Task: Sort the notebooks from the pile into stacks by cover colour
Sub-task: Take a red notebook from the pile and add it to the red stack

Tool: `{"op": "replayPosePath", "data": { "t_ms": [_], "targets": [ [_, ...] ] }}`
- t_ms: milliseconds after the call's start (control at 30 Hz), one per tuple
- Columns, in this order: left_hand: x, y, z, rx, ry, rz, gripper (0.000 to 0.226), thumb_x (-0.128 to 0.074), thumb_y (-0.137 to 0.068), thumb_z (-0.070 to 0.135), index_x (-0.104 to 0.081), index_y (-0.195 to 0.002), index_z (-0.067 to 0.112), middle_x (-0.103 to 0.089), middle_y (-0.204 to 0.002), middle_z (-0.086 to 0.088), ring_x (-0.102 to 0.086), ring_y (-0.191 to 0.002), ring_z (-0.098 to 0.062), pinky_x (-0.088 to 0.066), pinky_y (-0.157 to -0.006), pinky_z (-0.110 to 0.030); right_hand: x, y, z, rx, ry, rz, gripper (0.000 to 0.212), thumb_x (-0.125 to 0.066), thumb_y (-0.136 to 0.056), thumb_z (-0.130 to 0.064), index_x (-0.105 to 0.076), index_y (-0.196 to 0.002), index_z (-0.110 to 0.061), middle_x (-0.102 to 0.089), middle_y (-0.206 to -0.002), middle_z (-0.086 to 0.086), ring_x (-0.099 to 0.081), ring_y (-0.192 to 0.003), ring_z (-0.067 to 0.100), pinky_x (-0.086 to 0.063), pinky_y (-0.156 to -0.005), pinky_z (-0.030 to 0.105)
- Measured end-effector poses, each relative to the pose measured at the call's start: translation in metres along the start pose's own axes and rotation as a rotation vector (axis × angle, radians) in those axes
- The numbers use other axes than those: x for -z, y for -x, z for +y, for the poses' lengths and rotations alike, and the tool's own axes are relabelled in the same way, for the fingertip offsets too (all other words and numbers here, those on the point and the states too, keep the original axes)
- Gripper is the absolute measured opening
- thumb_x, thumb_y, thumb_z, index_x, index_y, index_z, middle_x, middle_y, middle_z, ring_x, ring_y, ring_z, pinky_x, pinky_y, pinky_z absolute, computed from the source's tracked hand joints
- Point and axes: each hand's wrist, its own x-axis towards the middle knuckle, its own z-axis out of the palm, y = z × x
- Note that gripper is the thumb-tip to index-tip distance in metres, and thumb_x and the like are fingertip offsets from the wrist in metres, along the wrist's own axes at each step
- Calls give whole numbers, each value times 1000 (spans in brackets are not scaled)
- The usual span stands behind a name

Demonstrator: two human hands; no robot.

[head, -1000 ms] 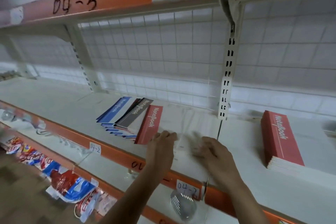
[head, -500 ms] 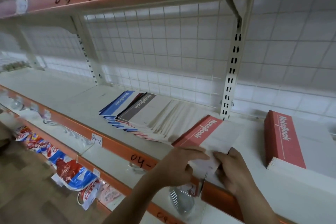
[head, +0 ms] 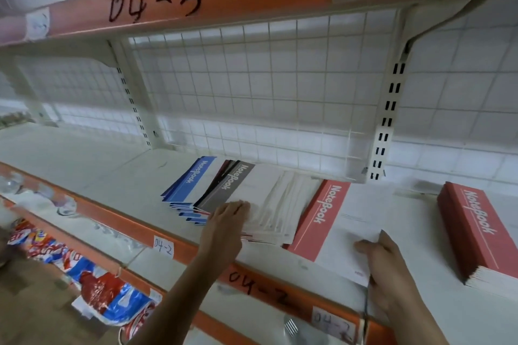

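While the left hand [head: 228,221] rests on the pile [head: 276,204] with its fingers laid out nearly straight over the white covers, the right hand [head: 388,263] holds a red notebook [head: 330,218] by its near corner. The thumb [head: 363,245] lies on top of the white part of the cover; the other fingers are mostly hidden at the edge, so it reads as a pinch. This notebook lies flat on the shelf [head: 98,176], just right of the pile and touching its fanned edge, with its red "NoteBook" strip on the left side and its near corner by the orange front lip [head: 179,251]. The pile is spread like a fan – a blue notebook [head: 193,179] at the far left, a grey notebook [head: 231,185] next to it, then many white covers slipping rightward. Well to the right, apart from the held notebook, a red stack [head: 473,230] sits squared up on the same shelf. Paper labels [head: 163,245] on the lip read "04-2"; the lip of the shelf above reads "04-3". White wire mesh [head: 252,87] backs the bay. Below, at lower left, lie red, white and blue packets [head: 109,294]
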Motion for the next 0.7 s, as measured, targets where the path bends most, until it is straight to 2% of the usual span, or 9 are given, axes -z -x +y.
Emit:
{"op": "replayPosePath", "data": {
  "t_ms": [67,200,300,367,400,500,600,667,700],
  "targets": [
    [1,-1,-4,-20,25,-4,62,-56,-86,4,-35,-142,21,-41,-144,8,-34,-132,-12,-28,-108,-26,-6,0,3,-27,-17,16,31,-40,-87,7,-60,-99,-14,-71,-93,9,-67,-85,27,-52,-67,35],
    [-3,-2,-12,-63,63,-24,66,-48,-84,1,-32,-145,22,-36,-147,9,-29,-136,-11,-26,-114,-31,-10,2,5,-25,16,1,34,-39,-86,7,-60,-106,-12,-70,-98,12,-67,-89,29,-54,-68,36],
    [-4,-5,-13,-102,112,-14,62,-46,-87,4,-32,-145,19,-36,-148,6,-29,-137,-12,-25,-114,-32,-10,0,2,74,167,29,33,-42,-88,7,-61,-99,-18,-70,-94,4,-68,-81,17,-52,-65,31],
    [0,-11,-13,-66,223,21,48,-42,-93,8,-41,-141,15,-47,-141,0,-43,-128,-15,-36,-108,-31,-11,-6,-1,145,284,124,28,-51,-88,0,-57,-110,-17,-68,-103,5,-67,-86,18,-55,-74,38],
    [1,-15,-14,-40,259,61,42,-41,-95,12,-46,-137,12,-52,-135,-2,-50,-120,-16,-42,-103,-30,-11,-10,-2,148,323,172,34,-57,-88,-5,-52,-119,-17,-65,-108,7,-65,-91,23,-55,-79,45],
    [-5,-22,-21,-16,185,132,35,-40,-97,21,-55,-127,10,-57,-125,-5,-53,-113,-17,-44,-98,-32,-6,-24,-1,126,346,225,46,-63,-86,-12,-48,-129,-20,-63,-109,6,-63,-96,31,-54,-80,55],
    [-13,-21,-21,-81,188,143,45,-29,-96,32,-61,-116,8,-59,-115,-7,-54,-108,-18,-46,-97,-37,-3,-26,2,129,363,226,43,-63,-86,-13,-52,-126,-18,-65,-109,7,-63,-97,30,-53,-85,51],
    [-16,-19,-16,-188,241,129,56,-23,-93,40,-60,-120,8,-60,-123,-7,-53,-117,-19,-42,-104,-39,-2,-25,6,116,377,213,41,-63,-87,-13,-53,-126,-16,-65,-111,8,-63,-97,29,-53,-87,48],
    [-18,-17,-14,-248,242,103,58,-23,-93,43,-57,-126,10,-56,-131,-5,-47,-126,-18,-36,-109,-38,-1,-25,8,111,380,208,40,-62,-87,-13,-54,-126,-16,-66,-111,9,-63,-96,29,-53,-87,47]
  ]
}}
